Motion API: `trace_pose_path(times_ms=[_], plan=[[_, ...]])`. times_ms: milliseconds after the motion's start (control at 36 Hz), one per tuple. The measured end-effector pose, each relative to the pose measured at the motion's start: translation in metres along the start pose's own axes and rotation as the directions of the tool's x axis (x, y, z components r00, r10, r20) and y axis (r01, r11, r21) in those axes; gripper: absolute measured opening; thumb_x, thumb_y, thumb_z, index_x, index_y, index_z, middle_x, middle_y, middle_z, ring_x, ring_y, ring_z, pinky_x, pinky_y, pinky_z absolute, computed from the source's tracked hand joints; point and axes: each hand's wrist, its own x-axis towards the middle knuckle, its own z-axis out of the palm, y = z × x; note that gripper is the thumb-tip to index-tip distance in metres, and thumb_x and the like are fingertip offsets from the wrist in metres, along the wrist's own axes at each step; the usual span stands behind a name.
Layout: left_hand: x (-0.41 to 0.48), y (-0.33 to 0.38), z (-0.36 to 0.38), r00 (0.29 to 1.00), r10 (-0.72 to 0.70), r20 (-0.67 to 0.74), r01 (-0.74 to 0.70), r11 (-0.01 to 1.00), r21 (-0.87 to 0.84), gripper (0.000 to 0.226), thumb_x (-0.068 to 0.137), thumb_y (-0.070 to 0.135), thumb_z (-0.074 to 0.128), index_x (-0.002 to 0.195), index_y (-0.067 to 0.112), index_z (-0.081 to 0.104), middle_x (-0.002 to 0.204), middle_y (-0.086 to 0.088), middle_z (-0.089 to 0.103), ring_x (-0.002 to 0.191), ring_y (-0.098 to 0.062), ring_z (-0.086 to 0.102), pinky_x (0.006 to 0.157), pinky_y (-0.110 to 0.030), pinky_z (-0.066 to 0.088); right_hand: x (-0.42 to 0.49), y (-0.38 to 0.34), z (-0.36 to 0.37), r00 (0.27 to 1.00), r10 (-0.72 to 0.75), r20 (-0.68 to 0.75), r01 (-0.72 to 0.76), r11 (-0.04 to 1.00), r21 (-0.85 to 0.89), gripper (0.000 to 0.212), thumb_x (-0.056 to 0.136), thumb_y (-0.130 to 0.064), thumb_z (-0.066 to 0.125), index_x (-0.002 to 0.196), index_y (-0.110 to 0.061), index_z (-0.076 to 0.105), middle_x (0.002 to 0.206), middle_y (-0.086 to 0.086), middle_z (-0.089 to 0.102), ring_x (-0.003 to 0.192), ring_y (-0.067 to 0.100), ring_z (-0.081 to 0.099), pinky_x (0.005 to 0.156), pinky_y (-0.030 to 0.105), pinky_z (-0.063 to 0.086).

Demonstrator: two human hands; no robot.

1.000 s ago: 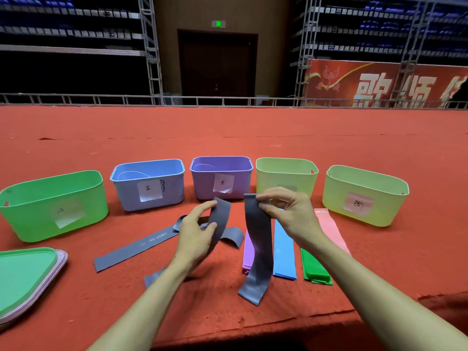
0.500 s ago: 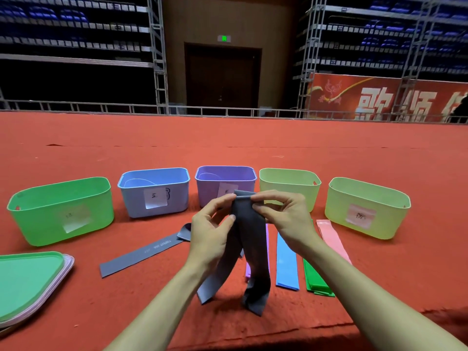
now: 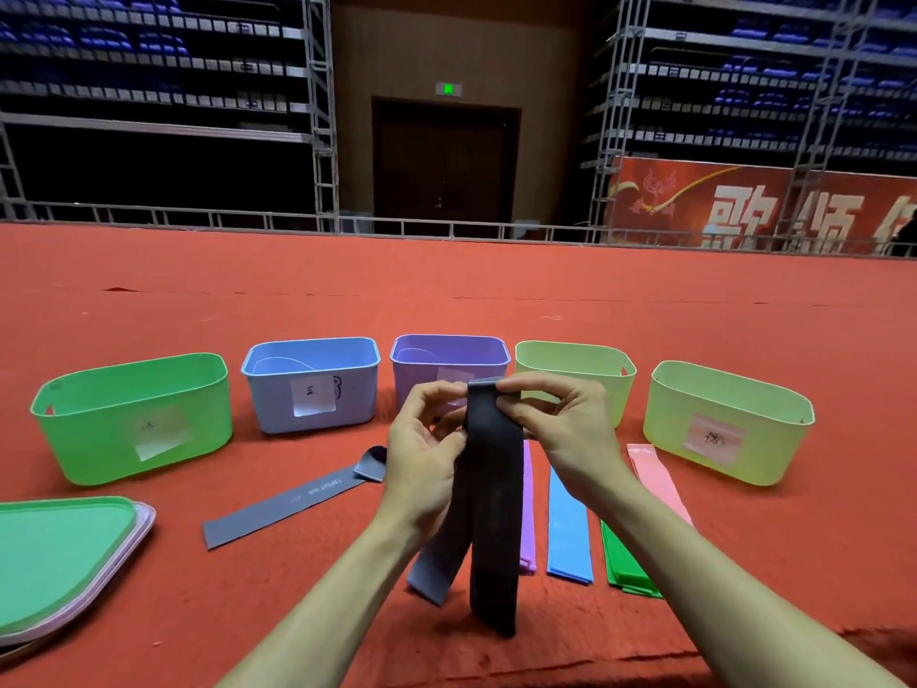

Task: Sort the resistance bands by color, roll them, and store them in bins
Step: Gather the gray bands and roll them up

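Left hand [image 3: 426,464] and right hand [image 3: 565,429] pinching grey bands [image 3: 493,489], now brought together

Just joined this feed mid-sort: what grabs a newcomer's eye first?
The left hand and right hand pinch the top of a dark grey band, held up at centre. Behind, five bins stand in a row, from the green bin at left to the yellow-green bin at right. A blue band, green band and pink band lie flat at right.
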Motion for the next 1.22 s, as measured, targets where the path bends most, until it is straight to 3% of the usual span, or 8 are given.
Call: trace_pose_path(times_ms=[56, 194, 333, 444, 750, 889, 1028, 1222], plan=[[0.0, 0.003, 0.001, 1.0, -0.009, 0.002, 0.009, 1.0, -0.018, 0.046, 0.068, -0.018, 0.048, 0.098, 0.015, 0.058, 0.1, -0.003, 0.064, 0.089, -0.015, 0.062, 0.074, -0.024, 0.052, 0.0, 0.0, 0.001, 1.0, -0.006, -0.008, 0.006, 1.0, 0.011, 0.026, 0.08, 0.009, 0.068, 0.08, -0.016, 0.074, 0.075, -0.006, 0.073, 0.071, 0.009, 0.068, 0.063, 0.025, 0.056], [0.002, 0.011, 0.003, 0.999, -0.037, 0.012, 0.037, 0.999, -0.015, 0.07, 0.064, -0.035, 0.03, 0.105, 0.015, 0.059, 0.103, 0.0, 0.06, 0.083, -0.006, 0.06, 0.063, -0.017, 0.048, -0.003, 0.001, 0.003, 0.999, -0.035, 0.005, 0.035, 0.999, 0.0, 0.026, 0.079, 0.01, 0.069, 0.08, -0.015, 0.074, 0.079, -0.007, 0.074, 0.075, 0.009, 0.069, 0.067, 0.024, 0.056], [0.001, 0.02, 0.003, 0.989, -0.116, 0.095, 0.127, 0.985, -0.118, 0.059, 0.075, -0.026, 0.032, 0.113, 0.008, 0.06, 0.109, -0.009, 0.061, 0.076, -0.006, 0.061, 0.059, -0.013, 0.046, -0.003, 0.002, 0.005, 0.997, -0.078, 0.023, 0.078, 0.997, 0.005, 0.033, 0.079, 0.012, 0.068, 0.08, -0.02, 0.074, 0.082, -0.007, 0.074, 0.08, 0.011, 0.07, 0.075, 0.025, 0.056], [0.002, 0.019, 0.002, 0.986, -0.137, 0.094, 0.152, 0.972, -0.18, 0.031, 0.079, 0.004, 0.051, 0.106, 0.008, 0.065, 0.101, -0.009, 0.069, 0.091, -0.016, 0.063, 0.077, -0.024, 0.053, -0.004, 0.003, 0.005, 0.995, -0.091, 0.028, 0.09, 0.996, 0.028, 0.033, 0.079, 0.013, 0.067, 0.08, -0.019, 0.074, 0.085, -0.005, 0.074, 0.084, 0.015, 0.071, 0.08, 0.028, 0.056], [0.002, 0.017, 0.003, 0.993, -0.112, 0.044, 0.114, 0.992, -0.055, 0.029, 0.09, -0.011, 0.05, 0.104, 0.009, 0.066, 0.099, -0.004, 0.071, 0.097, -0.017, 0.064, 0.081, -0.025, 0.054, -0.003, 0.009, 0.002, 0.994, -0.096, 0.043, 0.095, 0.995, 0.013, 0.029, 0.08, 0.013, 0.066, 0.083, -0.015, 0.074, 0.087, -0.002, 0.074, 0.087, 0.016, 0.07, 0.081, 0.03, 0.056], [0.005, 0.015, -0.002, 0.995, -0.075, 0.065, 0.069, 0.994, 0.089, 0.03, 0.078, 0.008, 0.062, 0.107, 0.013, 0.068, 0.105, -0.004, 0.072, 0.101, -0.017, 0.065, 0.09, -0.035, 0.05, -0.003, 0.011, -0.001, 0.988, -0.145, 0.052, 0.149, 0.987, -0.068, 0.026, 0.079, 0.012, 0.068, 0.084, -0.014, 0.074, 0.087, -0.002, 0.074, 0.086, 0.014, 0.07, 0.08, 0.027, 0.055], [0.005, 0.015, -0.005, 0.997, -0.037, 0.072, 0.026, 0.988, 0.152, 0.027, 0.08, 0.009, 0.063, 0.103, 0.02, 0.072, 0.109, -0.008, 0.072, 0.108, -0.022, 0.065, 0.095, -0.041, 0.049, -0.002, 0.015, -0.004, 0.983, -0.177, 0.056, 0.184, 0.973, -0.139, 0.02, 0.078, 0.009, 0.07, 0.086, -0.009, 0.074, 0.088, -0.001, 0.073, 0.083, 0.012, 0.069, 0.077, 0.025, 0.055], [0.004, 0.016, -0.003, 0.996, 0.064, 0.061, -0.078, 0.963, 0.258, 0.029, 0.086, -0.009, 0.061, 0.097, 0.016, 0.071, 0.097, 0.0, 0.075, 0.096, -0.015, 0.069, 0.085, -0.027, 0.052, -0.005, 0.019, -0.003, 0.966, -0.251, 0.059, 0.258, 0.941, -0.218, 0.02, 0.079, 0.003, 0.071, 0.089, -0.013, 0.074, 0.092, 0.001, 0.071, 0.086, 0.012, 0.068, 0.077, 0.025, 0.054]])
